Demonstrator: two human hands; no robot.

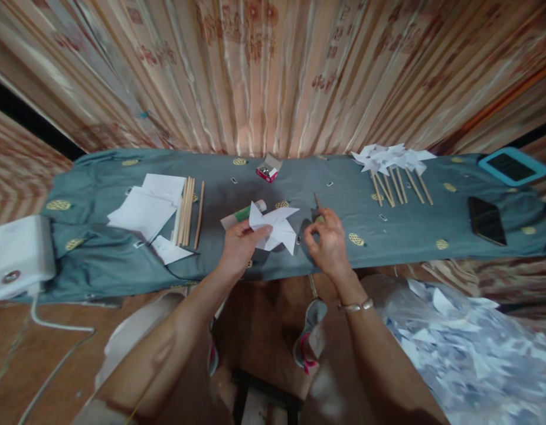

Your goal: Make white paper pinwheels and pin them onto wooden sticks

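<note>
A white folded-paper pinwheel (279, 227) is pinched between the thumb and fingers of my left hand (239, 245), just above the cloth. To its right, my right hand (328, 242) is closed, thumb and index finger curled into a ring. A thin brown stick (316, 199) juts out past its fingers; most of its length is hidden. Partly behind my left hand lies a green and white tube (244, 215) with a pale cap. Farther back stands an open small red box (267, 172) with small shiny pieces inside.
On the green cloth (228, 265), white paper sheets (144, 209) and wooden sticks (186, 212) lie left. Finished pinwheels on sticks (392, 159) lie back right, near a phone (487, 220) and blue-framed tablet (514, 165). A white device (20, 254) stands far left; a bag of folded paper (471, 342) sits lower right.
</note>
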